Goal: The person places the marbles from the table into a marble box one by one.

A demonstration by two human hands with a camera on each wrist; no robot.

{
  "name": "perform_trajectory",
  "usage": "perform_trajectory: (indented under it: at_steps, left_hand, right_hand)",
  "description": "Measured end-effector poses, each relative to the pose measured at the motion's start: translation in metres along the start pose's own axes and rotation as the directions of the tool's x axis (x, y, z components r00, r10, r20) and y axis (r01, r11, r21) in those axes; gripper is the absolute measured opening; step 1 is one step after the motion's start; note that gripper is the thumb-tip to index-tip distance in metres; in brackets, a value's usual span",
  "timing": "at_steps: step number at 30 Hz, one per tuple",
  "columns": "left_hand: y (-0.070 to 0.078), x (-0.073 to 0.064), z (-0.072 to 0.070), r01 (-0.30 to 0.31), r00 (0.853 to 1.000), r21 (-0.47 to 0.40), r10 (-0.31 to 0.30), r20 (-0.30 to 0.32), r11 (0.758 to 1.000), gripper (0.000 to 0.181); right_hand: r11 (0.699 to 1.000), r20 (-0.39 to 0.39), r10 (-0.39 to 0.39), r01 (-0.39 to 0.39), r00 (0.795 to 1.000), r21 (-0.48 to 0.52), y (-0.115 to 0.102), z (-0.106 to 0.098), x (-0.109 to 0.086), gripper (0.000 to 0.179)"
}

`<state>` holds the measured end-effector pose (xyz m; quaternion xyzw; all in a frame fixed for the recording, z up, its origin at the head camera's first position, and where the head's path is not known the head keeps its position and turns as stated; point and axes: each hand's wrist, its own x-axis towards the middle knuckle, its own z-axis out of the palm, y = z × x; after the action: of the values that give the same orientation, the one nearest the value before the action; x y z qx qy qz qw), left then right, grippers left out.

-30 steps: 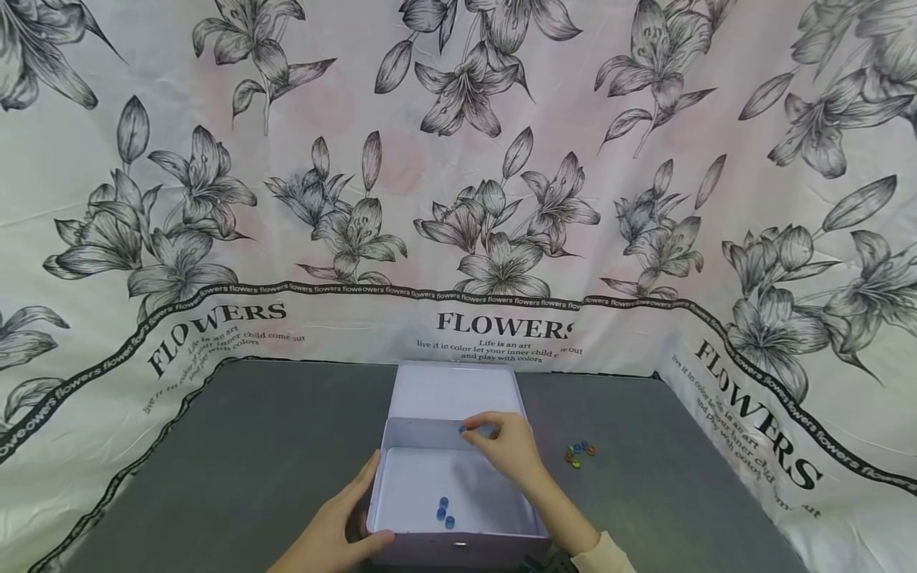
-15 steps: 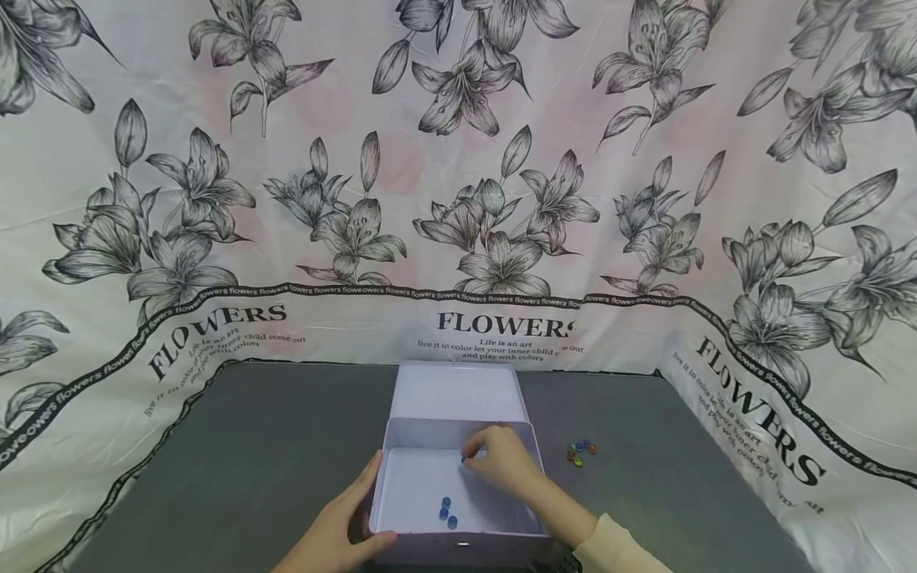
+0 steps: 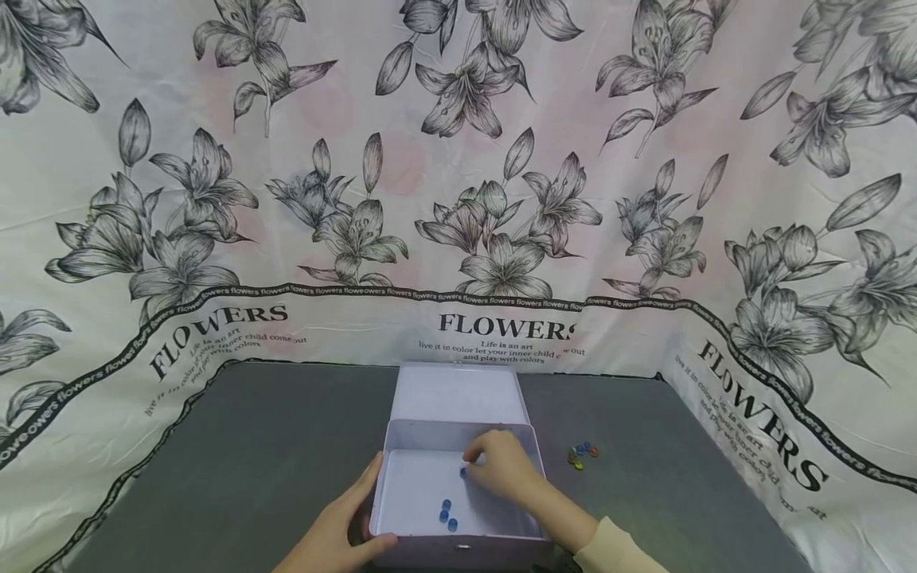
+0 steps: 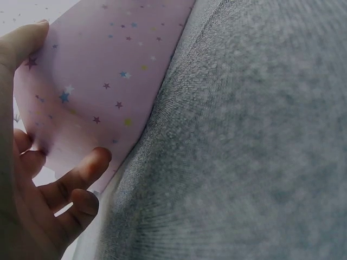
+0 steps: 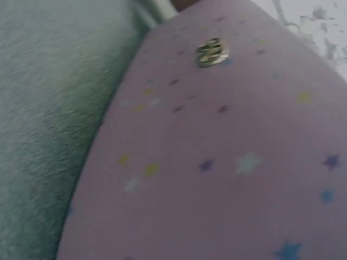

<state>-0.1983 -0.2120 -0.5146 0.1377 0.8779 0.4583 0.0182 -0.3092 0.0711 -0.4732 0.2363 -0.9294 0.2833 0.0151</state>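
An open lilac box (image 3: 415,477) with a white-looking inside and a star print stands in front of me. My left hand (image 3: 333,521) grips its near left corner, thumb at the front rim and fingers along the side wall (image 4: 97,70). Over the box floor, my right hand (image 3: 505,465) pinches a small blue bead-like piece (image 3: 463,472) between thumb and index finger, low above the floor. Several similar blue pieces (image 3: 446,515) lie close together near the box's front. The right wrist view shows only the box's front wall (image 5: 217,135) and metal clasp (image 5: 212,52), not the fingers.
Behind the box its lid (image 3: 458,391) lies back. To the right, a small cluster of blue, orange and green pieces (image 3: 582,454) rests on the grey table (image 3: 286,430). A flower-printed cloth (image 3: 358,326) rises along the table's back and sides.
My right hand has lowered into the box, bringing the blue piece from near the back wall down close to the floor. The left hand has stayed at the corner.
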Motion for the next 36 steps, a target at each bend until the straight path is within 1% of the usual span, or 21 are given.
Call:
perform_trajectory:
  at_steps: [2,5,7,9,13,16,23,26,30,33,36]
  left_hand:
    - [0.0,0.0,0.001,0.001,1.0,-0.011,-0.001,0.01,1.0,0.108]
    - [0.001,0.001,0.001,0.005,1.0,-0.025,-0.005,0.021,1.0,0.108]
    - [0.0,0.001,0.001,0.005,1.0,-0.037,-0.004,0.028,0.999,0.108]
    - [-0.001,0.0,0.001,0.018,0.999,-0.049,-0.016,0.038,0.999,0.109]
    - [-0.001,0.001,0.0,0.025,0.999,-0.053,-0.022,0.049,0.998,0.11]
    - [0.0,0.002,0.0,0.019,0.999,-0.036,-0.017,0.041,0.999,0.109]
    - [0.0,0.005,-0.001,0.007,1.0,-0.018,-0.006,0.02,1.0,0.107]
    - [0.0,0.005,-0.001,0.006,1.0,-0.017,-0.006,0.022,1.0,0.108]
    - [0.001,0.005,-0.001,0.008,0.999,-0.034,-0.006,0.032,0.999,0.109]
    - [0.001,0.004,-0.001,0.005,0.999,-0.043,-0.004,0.038,0.999,0.109]
    - [0.0,0.003,-0.002,0.008,0.999,-0.045,-0.007,0.037,0.999,0.109]
  right_hand:
    - [0.999,-0.027,0.026,-0.026,0.999,0.024,0.002,-0.002,0.0,0.01]
    - [0.998,-0.082,0.035,-0.03,0.996,0.064,0.002,-0.005,-0.001,0.01]
    - [0.994,-0.12,0.034,-0.022,0.992,0.104,0.001,-0.007,-0.002,0.01]
    - [0.988,-0.156,0.039,-0.015,0.987,0.152,0.0,-0.01,-0.004,0.011]
    - [0.969,-0.233,0.072,-0.013,0.97,0.247,-0.003,-0.016,-0.009,0.011]
    - [0.959,-0.278,0.1,-0.018,0.955,0.283,-0.004,-0.018,-0.009,0.01]
    - [0.928,-0.339,0.181,-0.047,0.923,0.369,-0.002,-0.03,-0.01,0.013]
    - [0.92,-0.361,0.209,-0.057,0.909,0.388,0.005,-0.036,-0.012,0.014]
    - [0.915,-0.381,0.227,-0.062,0.896,0.399,0.02,-0.043,-0.019,0.015]
    - [0.919,-0.405,0.244,-0.077,0.881,0.387,0.034,-0.049,-0.025,0.015]
    - [0.93,-0.438,0.269,-0.112,0.858,0.351,0.049,-0.055,-0.032,0.014]
